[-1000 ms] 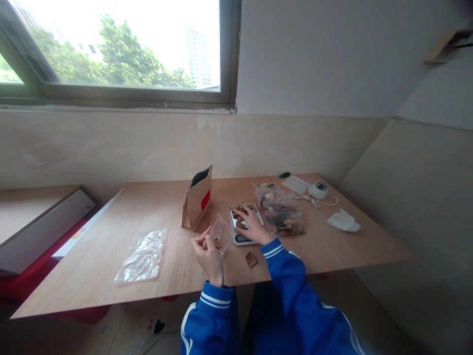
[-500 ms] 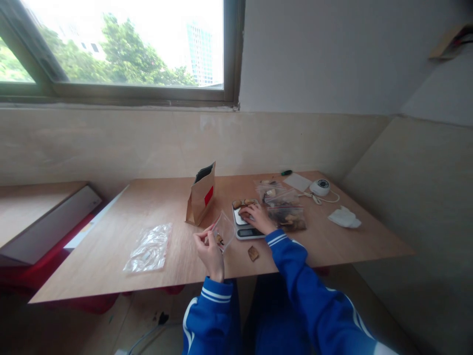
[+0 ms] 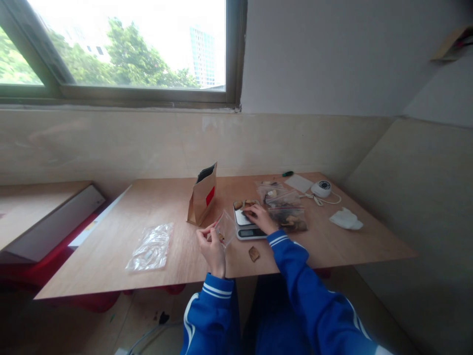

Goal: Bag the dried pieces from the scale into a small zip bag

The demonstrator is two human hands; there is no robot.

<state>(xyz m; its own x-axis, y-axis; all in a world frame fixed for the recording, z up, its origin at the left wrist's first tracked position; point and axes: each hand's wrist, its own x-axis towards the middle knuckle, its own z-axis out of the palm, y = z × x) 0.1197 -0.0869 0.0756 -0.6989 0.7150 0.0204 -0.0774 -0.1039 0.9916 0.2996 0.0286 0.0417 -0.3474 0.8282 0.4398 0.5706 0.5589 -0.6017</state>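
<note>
My left hand (image 3: 210, 245) pinches the rim of a small clear zip bag (image 3: 224, 228), held open above the wooden table (image 3: 177, 256); a few dark pieces lie inside it. My right hand (image 3: 260, 218) rests on a small kitchen scale (image 3: 248, 230), its fingers curled over brown dried pieces (image 3: 244, 203) on the platform. What those fingers hold is hidden. One loose brown piece (image 3: 253, 253) lies on the table just in front of the scale.
A brown paper bag (image 3: 202, 195) with a red label stands open behind the scale. Filled zip bags (image 3: 286, 213) lie to the right, empty clear bags (image 3: 150, 246) to the left. A white round device (image 3: 320, 188), a crumpled tissue (image 3: 345, 219), paper and a green pen (image 3: 287, 173) sit far right.
My right hand has slid over the pieces on the scale toward the platform's far side. The left hand keeps the small bag open. The view has shifted slightly.
</note>
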